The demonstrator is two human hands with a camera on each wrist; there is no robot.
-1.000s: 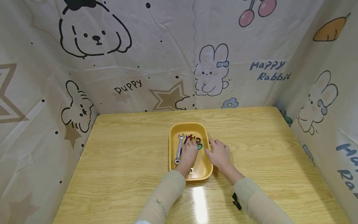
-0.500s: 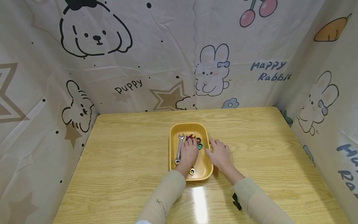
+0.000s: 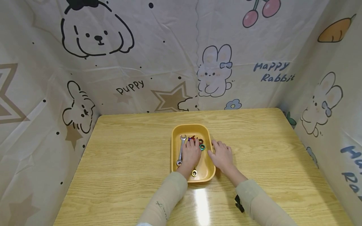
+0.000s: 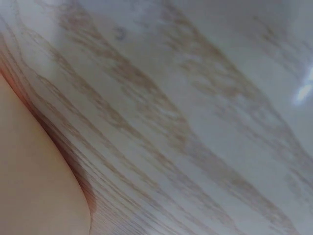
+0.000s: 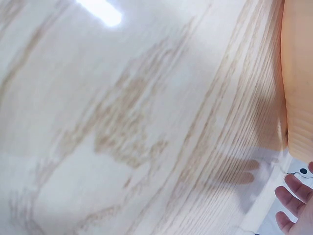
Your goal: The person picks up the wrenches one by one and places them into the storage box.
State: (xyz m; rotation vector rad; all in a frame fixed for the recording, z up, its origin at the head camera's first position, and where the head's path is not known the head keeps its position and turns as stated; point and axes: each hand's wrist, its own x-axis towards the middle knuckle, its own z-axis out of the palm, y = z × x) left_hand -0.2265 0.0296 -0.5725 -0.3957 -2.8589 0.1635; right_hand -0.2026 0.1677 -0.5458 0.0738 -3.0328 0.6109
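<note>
A yellow tray (image 3: pixel 173 147) holds several wrenches. My left hand (image 3: pixel 191 153) reaches inside, fingers stretched forward over the wrenches and hiding most of their shafts. Left of it lies a silver wrench (image 3: pixel 181 149). Past the fingertips show a red open wrench end (image 3: pixel 193 137), a purple one (image 3: pixel 189 139) and a dark red ring end. A teal ring end (image 3: pixel 202 144) sits just right of the fingers; a gold ring end (image 3: pixel 194 175) shows near the wrist. My right hand (image 3: pixel 222 155) rests at the tray's right rim, thumb by the edge, fingers (image 5: pixel 292 201) extended.
The wood-grain table (image 3: pixel 127 157) surrounds the tray. Patterned cloth (image 3: pixel 158 62) stands as walls at the back and on both sides. A black clip-like thing (image 3: pixel 239 203) sits at the right sleeve. The tray wall (image 5: pixel 298 73) borders the right wrist view.
My left fingers have straightened and moved slightly forward, covering more of the purple wrench. The gold ring end has shifted slightly and shows more fully. My right hand stays in place.
</note>
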